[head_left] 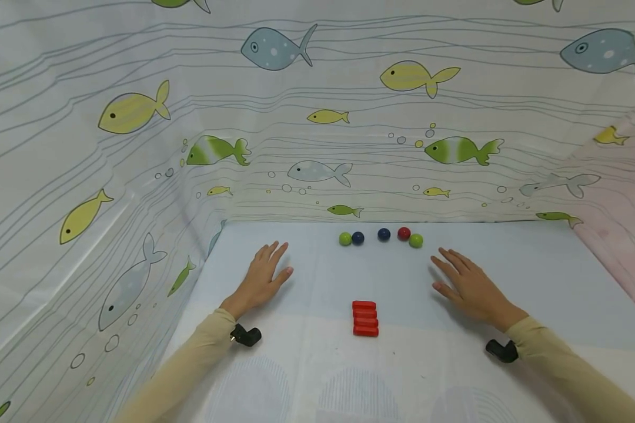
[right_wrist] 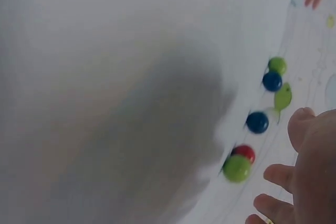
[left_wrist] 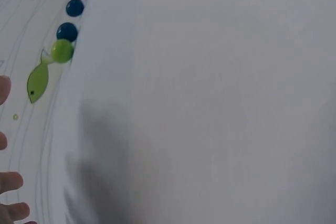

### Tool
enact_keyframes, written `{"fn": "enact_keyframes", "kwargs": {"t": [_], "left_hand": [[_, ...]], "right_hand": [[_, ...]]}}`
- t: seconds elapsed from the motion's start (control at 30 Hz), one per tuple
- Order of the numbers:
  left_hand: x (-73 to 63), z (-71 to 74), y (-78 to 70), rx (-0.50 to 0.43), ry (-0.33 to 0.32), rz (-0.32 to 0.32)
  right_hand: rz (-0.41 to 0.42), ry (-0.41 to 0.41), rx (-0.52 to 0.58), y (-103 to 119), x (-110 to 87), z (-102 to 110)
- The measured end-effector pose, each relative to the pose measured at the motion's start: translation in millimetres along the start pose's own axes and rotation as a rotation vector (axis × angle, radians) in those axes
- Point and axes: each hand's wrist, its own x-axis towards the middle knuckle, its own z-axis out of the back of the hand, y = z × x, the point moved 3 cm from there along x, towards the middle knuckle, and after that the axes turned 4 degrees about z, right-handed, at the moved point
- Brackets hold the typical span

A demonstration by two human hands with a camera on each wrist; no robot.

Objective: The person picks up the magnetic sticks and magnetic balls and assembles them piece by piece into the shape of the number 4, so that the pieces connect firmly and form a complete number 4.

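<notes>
My left hand [head_left: 261, 276] is held over the left part of the table with its fingers spread and nothing in it. On the other side, my right hand [head_left: 468, 288] is likewise empty, fingers extended toward the back. Between and in front of them lies a red ridged piece [head_left: 366, 319], like several short bars side by side. Along the back edge sit small balls: a green ball [head_left: 345, 238] beside a dark blue ball [head_left: 357, 238], another dark blue ball [head_left: 383, 234], then a red ball [head_left: 404, 234] against a second green ball [head_left: 415, 240]. The right hand is nearest that last green ball.
The white table [head_left: 307, 364] meets a fish-patterned curtain [head_left: 296, 200] at the back and left. A pinkish curtain part [head_left: 621, 217] borders the right side. Black wrist cameras [head_left: 247, 336] are strapped below both hands.
</notes>
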Motion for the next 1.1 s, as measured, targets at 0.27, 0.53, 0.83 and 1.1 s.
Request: {"fn": "enact_keyframes", "kwargs": {"t": [0.27, 0.53, 0.83, 1.1], "left_hand": [[21.9, -17.2, -21.9, -0.05, -0.007, -0.037], [55.4, -27.5, -34.1, -0.169, -0.134, 0.011], [84.3, -46.7, -34.6, -0.263, -0.098, 0.136], [93.7, -62.6, -40.2, -0.196, -0.071, 0.168]], "right_hand": [[0.039, 0.034, 0.074, 33, 21.1, -17], [0.094, 0.001, 0.236, 64, 33.5, -25], [0.096, 0.12, 0.548, 77, 37.5, -37], [0.153, 0.119, 0.6, 80, 35.6, -45]]}}
